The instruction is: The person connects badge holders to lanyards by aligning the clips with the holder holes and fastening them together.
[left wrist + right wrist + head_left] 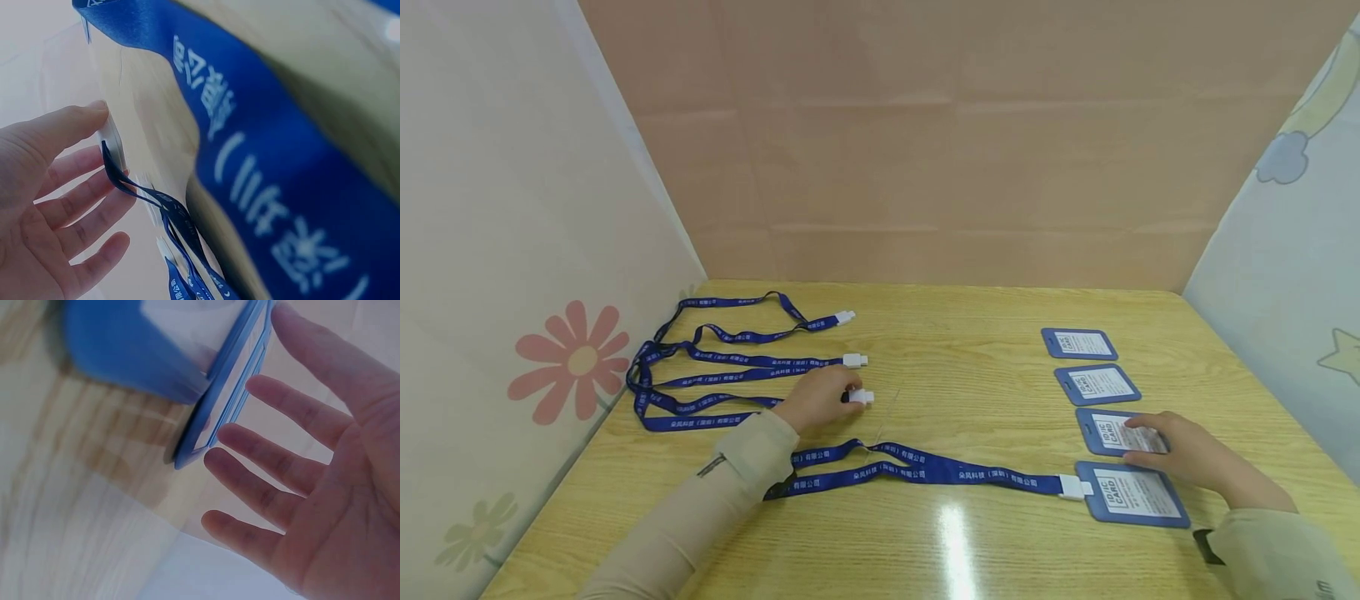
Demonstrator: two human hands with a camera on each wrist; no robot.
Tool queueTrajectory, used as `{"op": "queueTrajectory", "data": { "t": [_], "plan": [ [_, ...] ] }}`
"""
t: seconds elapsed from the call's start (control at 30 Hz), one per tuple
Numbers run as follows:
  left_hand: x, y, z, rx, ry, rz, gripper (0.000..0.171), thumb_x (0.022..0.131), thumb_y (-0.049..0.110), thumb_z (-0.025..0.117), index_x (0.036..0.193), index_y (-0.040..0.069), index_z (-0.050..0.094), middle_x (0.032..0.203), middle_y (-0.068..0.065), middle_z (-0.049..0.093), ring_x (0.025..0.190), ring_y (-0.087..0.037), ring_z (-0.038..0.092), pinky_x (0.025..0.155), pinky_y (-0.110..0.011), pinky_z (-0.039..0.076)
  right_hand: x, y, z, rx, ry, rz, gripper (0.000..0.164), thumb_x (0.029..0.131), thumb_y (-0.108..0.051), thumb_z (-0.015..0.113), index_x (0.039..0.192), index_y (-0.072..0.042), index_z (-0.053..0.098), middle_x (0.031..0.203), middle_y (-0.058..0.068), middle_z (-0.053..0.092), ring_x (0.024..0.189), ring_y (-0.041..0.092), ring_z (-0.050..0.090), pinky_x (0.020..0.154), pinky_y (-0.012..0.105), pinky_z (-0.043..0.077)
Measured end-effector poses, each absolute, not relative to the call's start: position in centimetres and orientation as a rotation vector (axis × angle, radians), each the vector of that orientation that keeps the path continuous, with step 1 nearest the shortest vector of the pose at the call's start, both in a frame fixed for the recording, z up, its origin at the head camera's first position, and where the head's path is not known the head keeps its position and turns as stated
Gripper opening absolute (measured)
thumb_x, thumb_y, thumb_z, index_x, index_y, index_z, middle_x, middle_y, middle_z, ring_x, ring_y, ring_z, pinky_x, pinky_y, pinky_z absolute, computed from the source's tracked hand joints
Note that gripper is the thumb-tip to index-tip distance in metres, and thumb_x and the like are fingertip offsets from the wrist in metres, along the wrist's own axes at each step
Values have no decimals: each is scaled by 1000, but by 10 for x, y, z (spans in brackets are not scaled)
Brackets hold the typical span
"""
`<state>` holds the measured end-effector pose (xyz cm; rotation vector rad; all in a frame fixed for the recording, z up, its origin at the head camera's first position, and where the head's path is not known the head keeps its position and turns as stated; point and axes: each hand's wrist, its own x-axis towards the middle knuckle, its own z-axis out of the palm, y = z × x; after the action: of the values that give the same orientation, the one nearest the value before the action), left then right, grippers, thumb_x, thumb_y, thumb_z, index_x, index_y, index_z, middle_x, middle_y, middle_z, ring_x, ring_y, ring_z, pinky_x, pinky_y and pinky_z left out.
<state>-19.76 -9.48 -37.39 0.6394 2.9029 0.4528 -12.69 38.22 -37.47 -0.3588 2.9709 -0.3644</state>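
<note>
My left hand (822,397) pinches the white clip (862,397) of a blue lanyard (700,422) between thumb and fingers; the other fingers spread loosely in the left wrist view. My right hand (1187,452) lies over a blue ID card holder (1101,433), its fingers nearly straight and apart in the right wrist view. Whether its fingertips touch the holder I cannot tell. Just in front of that holder lies another card holder (1138,498), joined at its slot to the white clip (1072,487) of a second lanyard (955,472), which stretches left beneath my left wrist.
Two more card holders, the farthest card holder (1078,343) and a nearer card holder (1097,384), lie in a column at the right. Two further lanyards, a back lanyard (752,337) and a middle lanyard (797,362), lie at the left. Light reflects off the wooden table (850,550).
</note>
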Motion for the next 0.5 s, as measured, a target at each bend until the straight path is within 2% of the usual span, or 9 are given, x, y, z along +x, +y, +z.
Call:
{"op": "queueTrajectory", "data": {
  "t": [0.5],
  "plan": [
    [-196, -88, -371, 714, 2904, 418, 31, 83, 31, 70, 106, 10, 68, 99, -1, 68, 84, -13, 57, 83, -32, 50, -127, 382, -373, -313, 2967, -344, 57, 74, -33, 75, 113, 5, 59, 110, 37, 55, 101, 53, 52, 80, 59, 44]
  ]
}}
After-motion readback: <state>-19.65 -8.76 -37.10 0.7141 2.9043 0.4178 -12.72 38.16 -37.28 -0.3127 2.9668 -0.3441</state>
